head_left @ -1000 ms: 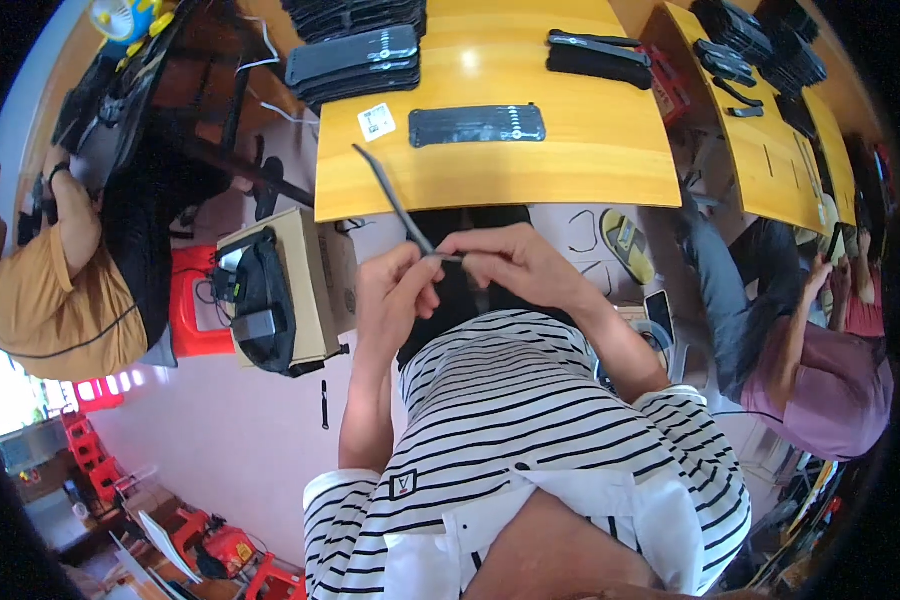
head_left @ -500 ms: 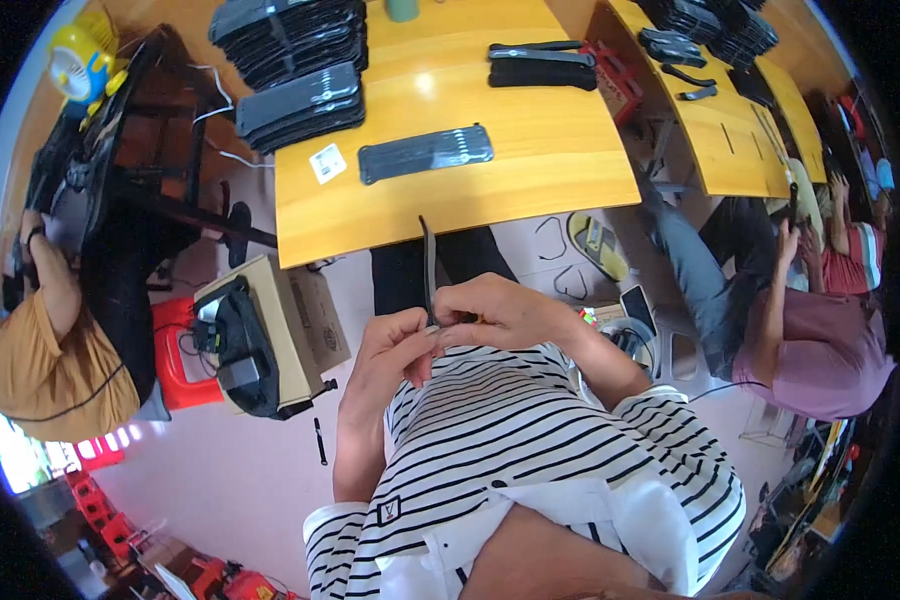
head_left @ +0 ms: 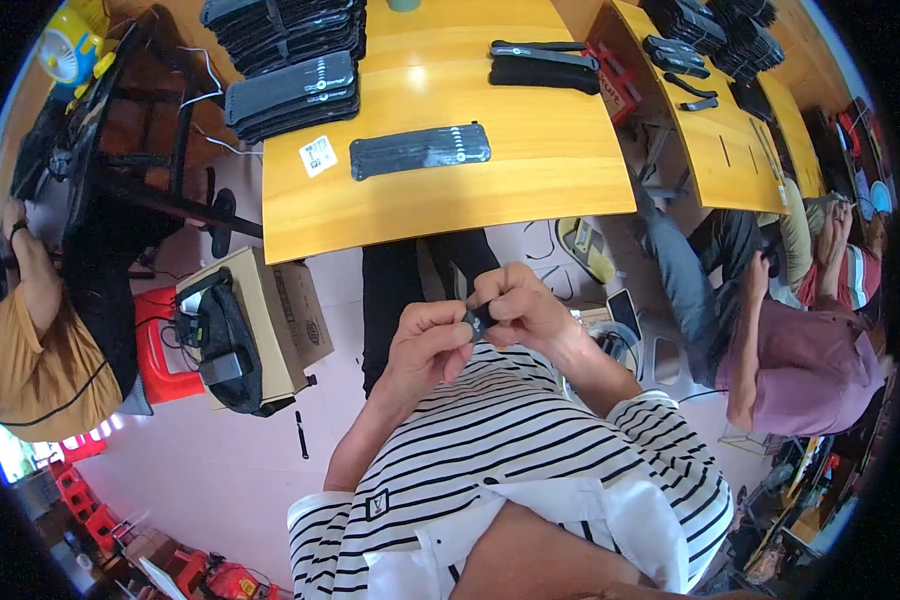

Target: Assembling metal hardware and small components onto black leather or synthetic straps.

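Close in front of my striped shirt, both hands work on a small piece of dark strap. My left hand pinches one part of it between thumb and fingers. Right beside it, my right hand grips the other part, its fingertips almost touching the left ones. Most of the strap is covered by my fingers, so its full shape is hidden. Beyond my hands, a flat dark packet lies on the yellow wooden table, with a white label to its left.
Stacked dark packets fill the table's back left; more black straps lie at the back right. An open cardboard box with a black bag stands at left by a red stool. People sit on both sides.
The strap end that stood up above my hands no longer shows. My right hand has turned and moved slightly right; my left hand has also shifted right. The view has shifted slightly.
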`<state>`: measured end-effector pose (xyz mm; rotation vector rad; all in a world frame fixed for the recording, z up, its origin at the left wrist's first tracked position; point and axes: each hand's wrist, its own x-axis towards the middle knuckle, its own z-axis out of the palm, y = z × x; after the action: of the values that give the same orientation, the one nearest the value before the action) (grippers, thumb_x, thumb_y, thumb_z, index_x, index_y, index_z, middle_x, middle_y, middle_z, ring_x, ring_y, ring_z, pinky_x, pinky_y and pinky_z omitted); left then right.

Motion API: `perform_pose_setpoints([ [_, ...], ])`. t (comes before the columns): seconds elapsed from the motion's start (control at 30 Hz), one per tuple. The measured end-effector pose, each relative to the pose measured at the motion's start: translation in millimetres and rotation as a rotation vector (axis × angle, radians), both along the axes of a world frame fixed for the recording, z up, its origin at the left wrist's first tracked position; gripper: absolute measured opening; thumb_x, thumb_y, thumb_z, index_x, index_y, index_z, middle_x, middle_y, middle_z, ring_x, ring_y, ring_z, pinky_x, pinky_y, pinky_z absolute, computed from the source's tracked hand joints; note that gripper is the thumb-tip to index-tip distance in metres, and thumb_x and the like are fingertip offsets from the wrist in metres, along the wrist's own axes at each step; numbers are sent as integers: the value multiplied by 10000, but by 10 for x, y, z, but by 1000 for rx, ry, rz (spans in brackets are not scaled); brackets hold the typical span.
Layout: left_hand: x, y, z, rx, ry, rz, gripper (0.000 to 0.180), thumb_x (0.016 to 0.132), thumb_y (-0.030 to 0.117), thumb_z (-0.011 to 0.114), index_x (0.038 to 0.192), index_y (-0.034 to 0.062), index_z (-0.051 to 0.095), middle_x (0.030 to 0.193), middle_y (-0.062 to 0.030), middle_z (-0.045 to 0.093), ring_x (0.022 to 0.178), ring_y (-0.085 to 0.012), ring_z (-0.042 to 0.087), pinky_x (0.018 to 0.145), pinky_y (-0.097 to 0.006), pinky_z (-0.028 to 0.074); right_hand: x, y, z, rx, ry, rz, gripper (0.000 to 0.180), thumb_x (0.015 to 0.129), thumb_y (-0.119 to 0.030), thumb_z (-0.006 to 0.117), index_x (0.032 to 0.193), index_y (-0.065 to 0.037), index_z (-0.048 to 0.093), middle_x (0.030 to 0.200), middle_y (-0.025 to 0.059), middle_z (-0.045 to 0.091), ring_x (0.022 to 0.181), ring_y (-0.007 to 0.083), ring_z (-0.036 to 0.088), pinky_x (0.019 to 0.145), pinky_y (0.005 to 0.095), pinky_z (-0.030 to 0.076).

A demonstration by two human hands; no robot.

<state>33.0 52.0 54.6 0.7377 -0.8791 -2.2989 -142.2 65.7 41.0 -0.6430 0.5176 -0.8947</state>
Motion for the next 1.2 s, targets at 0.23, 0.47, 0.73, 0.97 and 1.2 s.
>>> perform_pose_setpoints([
  [0.23,-22,-129,-43,-604,-571,-103,331,878,206,488,629,-8,527,506,-32,522,444,-82,501,421,-202,375,4,-11,-168,-39,275,-95,172,826,-100,494,665,-45,470,503,4,435,382,50,337,347,211,233],
  [0.47,-93,-228,-149,-386,-398,-66,345,890,205,476,613,3,516,495,-25,508,452,-74,503,415,-195,384,-8,-96,-104,-304,722,-170,207,816,-108,475,618,-66,431,495,-12,401,381,45,324,350,213,227],
  [0.73,233,-368,-220,-82,-124,56,396,863,230,478,498,123,366,403,25,344,336,-61,284,346,-220,195,-772,-183,-329,343,-34,-785,315,815,-237,523,548,-162,375,448,-44,310,355,73,276,334,221,224],
  [0.97,1787,-26,-148,313,-217,723,319,834,211,532,566,158,369,413,49,309,316,-49,272,311,-192,240,-2217,-5,-440,158,-220,-1022,282,825,-122,509,601,-132,338,537,-32,314,369,63,251,326,214,228],
  [1.2,1971,-102,-45,-101,-281,836,316,882,286,513,650,107,392,532,27,343,414,-72,331,382,-194,291,-1806,-126,16,214,275,-822,212,827,-201,458,641,-127,389,451,-16,319,314,85,239,294,211,197],
])
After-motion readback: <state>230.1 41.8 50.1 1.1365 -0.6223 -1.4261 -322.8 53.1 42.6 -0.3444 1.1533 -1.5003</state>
